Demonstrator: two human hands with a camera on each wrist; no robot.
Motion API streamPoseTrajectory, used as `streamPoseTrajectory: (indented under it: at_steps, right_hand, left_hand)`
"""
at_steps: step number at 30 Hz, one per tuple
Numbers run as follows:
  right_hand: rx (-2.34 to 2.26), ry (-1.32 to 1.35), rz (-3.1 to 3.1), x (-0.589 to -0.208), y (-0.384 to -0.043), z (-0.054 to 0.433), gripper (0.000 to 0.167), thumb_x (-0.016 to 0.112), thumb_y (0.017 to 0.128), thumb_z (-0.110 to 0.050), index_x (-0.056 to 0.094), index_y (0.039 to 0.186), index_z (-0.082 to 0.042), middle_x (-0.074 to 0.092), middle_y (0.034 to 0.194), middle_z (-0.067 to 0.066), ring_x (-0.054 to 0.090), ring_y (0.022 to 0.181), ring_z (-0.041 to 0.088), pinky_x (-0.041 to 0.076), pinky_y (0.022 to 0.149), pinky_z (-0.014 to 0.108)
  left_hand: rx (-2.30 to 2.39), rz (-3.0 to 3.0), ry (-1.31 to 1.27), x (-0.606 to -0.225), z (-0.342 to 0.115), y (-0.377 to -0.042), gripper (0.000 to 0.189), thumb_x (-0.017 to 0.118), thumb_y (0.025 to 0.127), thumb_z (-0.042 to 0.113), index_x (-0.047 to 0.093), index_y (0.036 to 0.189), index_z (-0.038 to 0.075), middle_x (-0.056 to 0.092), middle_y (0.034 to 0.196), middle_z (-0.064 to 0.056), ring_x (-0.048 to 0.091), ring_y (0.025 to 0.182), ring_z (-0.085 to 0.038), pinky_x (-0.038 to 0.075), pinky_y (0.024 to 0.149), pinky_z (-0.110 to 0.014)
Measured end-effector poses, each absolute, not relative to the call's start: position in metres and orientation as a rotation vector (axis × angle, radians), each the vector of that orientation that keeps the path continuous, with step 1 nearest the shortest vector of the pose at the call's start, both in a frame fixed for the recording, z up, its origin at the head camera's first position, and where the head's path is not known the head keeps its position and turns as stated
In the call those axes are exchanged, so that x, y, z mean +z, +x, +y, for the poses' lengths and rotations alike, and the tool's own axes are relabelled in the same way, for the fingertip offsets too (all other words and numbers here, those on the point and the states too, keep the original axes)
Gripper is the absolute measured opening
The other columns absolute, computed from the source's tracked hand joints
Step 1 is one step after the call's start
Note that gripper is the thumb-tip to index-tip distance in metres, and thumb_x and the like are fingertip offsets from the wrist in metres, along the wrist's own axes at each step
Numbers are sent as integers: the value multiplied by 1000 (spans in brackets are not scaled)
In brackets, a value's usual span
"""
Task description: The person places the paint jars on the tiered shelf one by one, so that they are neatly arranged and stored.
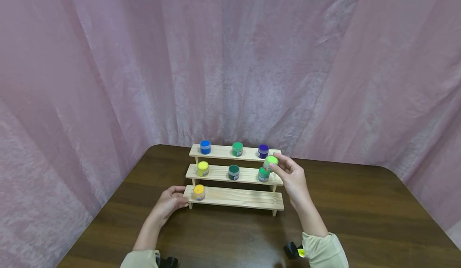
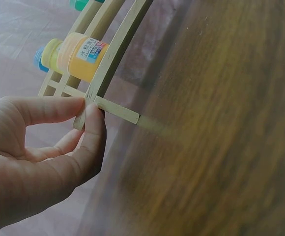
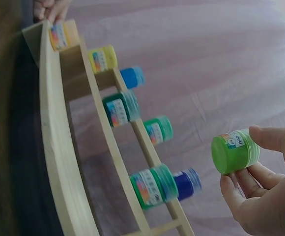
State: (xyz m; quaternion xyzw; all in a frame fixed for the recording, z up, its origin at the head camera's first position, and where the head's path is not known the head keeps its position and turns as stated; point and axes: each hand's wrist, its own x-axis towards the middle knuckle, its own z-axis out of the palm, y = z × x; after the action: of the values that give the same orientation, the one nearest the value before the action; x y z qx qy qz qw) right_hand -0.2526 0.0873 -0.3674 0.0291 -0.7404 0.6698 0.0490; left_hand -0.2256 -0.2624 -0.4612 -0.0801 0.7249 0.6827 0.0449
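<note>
A three-tier wooden display rack point(image 1: 241, 197) stands on the table. My left hand point(image 1: 169, 203) pinches the left end of its lowest shelf, thumb and fingers around the board in the left wrist view. On that shelf, close to the hand, sits an orange-yellow paint jar point(image 1: 199, 192). My right hand point(image 1: 293, 178) holds a light green paint jar point(image 3: 235, 151) between thumb and fingertips. In the right wrist view this jar is clear of the rack. From the head it overlaps a green jar point(image 1: 263, 175) at the right of the middle shelf.
The middle shelf also bears a yellow jar point(image 1: 203, 168) and a dark green jar point(image 1: 233, 172). Along the top shelf stand a blue jar point(image 1: 205, 147), a green jar point(image 1: 237, 149) and a purple jar point(image 1: 263, 151). Behind the brown table point(image 1: 360, 204) hangs a pink curtain point(image 1: 230, 59).
</note>
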Motion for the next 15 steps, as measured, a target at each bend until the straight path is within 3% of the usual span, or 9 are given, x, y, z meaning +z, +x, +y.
streamPoseTrajectory:
  at_steps: [4,10,15]
  right_hand:
    - [2055,112,-2246,-371,-250,78,46,68,91,-16,56,134,-6,65,110,-5,59,99,-1,47,90,10]
    - [2095,245,-2259,-384,-244,50,42,69,89,-11,60,129,-2,67,110,9,63,93,2,53,83,15]
    - [2072,307,-2316,-399,-241,35,38,70,87,-10,63,124,-2,66,112,14,65,101,14,53,84,17]
  left_hand:
    - [2076,2220,-242,-460,-261,-227,52,57,85,-7,38,132,-14,63,96,-12,62,77,-11,55,71,-20]
    - [2053,2247,-272,-459,-263,-226,52,57,86,-6,39,134,-13,63,96,-12,63,77,-11,56,72,-21]
    - [2062,2231,-269,-461,-262,-225,52,57,86,-7,38,134,-14,64,95,-12,63,77,-11,56,72,-21]
